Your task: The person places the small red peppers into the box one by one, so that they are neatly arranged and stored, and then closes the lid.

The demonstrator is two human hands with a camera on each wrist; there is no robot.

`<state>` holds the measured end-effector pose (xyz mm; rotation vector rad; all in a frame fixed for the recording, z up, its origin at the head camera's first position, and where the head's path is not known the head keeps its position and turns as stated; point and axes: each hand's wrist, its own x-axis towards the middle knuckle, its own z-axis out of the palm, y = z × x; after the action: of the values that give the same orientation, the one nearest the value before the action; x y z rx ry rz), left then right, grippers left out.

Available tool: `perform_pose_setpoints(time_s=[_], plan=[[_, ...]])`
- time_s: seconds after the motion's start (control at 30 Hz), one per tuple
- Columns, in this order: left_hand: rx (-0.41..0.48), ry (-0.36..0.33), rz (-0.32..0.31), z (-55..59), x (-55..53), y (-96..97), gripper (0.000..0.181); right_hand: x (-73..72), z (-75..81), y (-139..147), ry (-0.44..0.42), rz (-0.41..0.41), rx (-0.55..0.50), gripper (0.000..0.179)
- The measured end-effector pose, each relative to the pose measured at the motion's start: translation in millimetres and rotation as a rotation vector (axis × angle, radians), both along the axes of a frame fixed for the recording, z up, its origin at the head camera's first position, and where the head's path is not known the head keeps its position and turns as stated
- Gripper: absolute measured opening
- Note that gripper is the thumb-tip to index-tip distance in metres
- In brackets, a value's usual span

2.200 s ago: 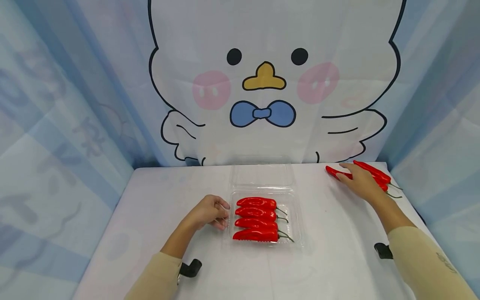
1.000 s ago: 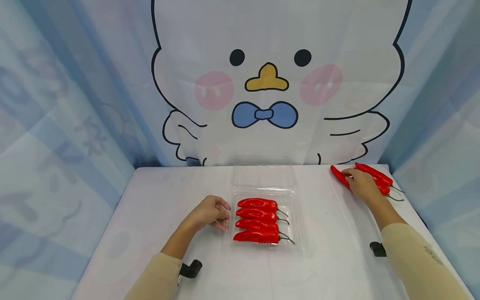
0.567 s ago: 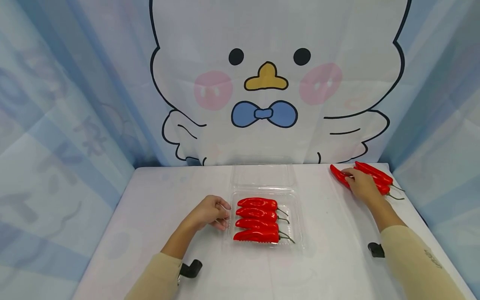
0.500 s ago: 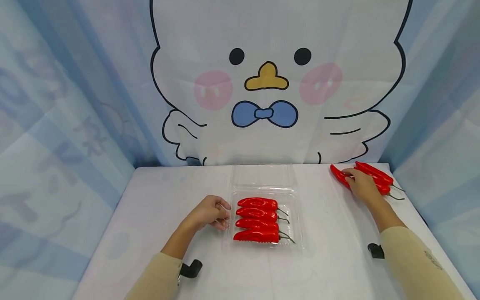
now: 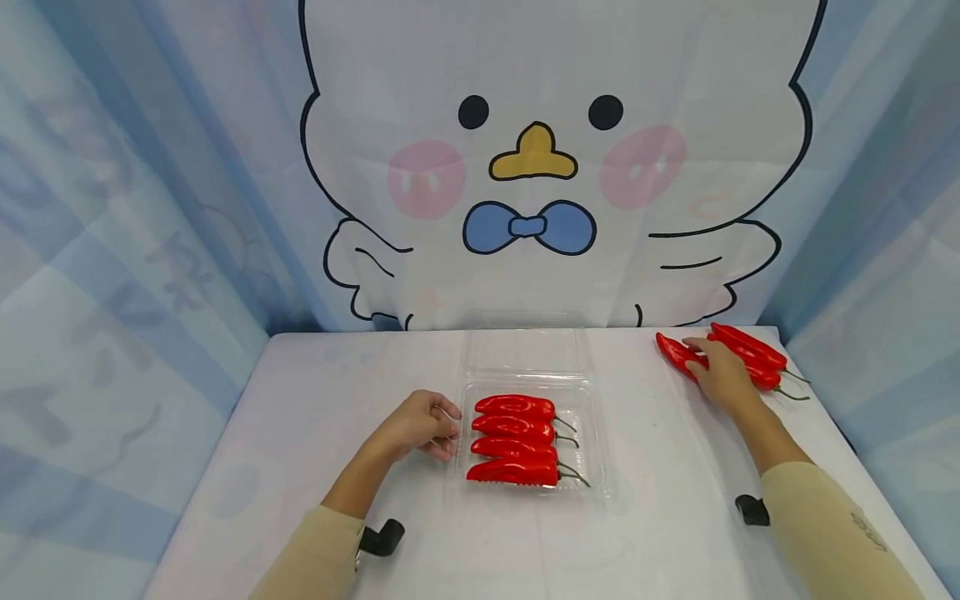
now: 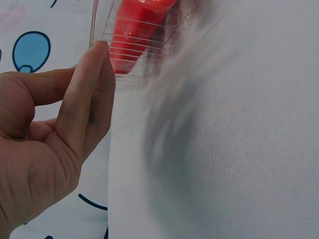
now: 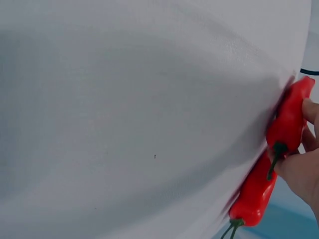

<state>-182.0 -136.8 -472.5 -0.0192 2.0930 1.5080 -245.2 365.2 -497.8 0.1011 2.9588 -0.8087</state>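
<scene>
A clear plastic clamshell box (image 5: 596, 450) lies with its lid back at the table's middle, several red chili peppers (image 5: 513, 472) side by side in its tray. At its left edge, my left hand (image 5: 416, 425) touches the rim with fingers extended; the left wrist view shows the fingertips (image 6: 99, 52) against the plastic wall. Over at the back right corner, my right hand (image 5: 723, 375) grips a red chili pepper (image 5: 677, 357) between thumb and fingers. In the right wrist view, the held pepper's green stem (image 7: 277, 158) points down. Whether that pepper touches the table is unclear.
Two further red chili peppers lie by the right hand, one behind (image 5: 750, 344) and one partly under it (image 5: 767, 381). White cloth covers the table (image 5: 345, 367). A printed curtain (image 5: 525, 283) hangs close along the back edge, with others at both sides.
My right hand has drawn back from farther over the peppers and taken hold of the leftmost one. That pepper has just shifted slightly left. The left hand and box stay put.
</scene>
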Motion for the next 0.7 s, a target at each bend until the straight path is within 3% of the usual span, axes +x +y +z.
perform_pose_setpoints(time_s=[0.27,0.7], plan=[[-0.012,0.005,0.005,0.6,0.4,0.9,0.018,3.6,-6.5,-0.2,-0.001,-0.023,0.002,0.073],[-0.017,0.007,0.018,1.3,1.6,1.6,0.019,6.4,-3.8,-3.0,-0.057,-0.049,-0.015,0.071]])
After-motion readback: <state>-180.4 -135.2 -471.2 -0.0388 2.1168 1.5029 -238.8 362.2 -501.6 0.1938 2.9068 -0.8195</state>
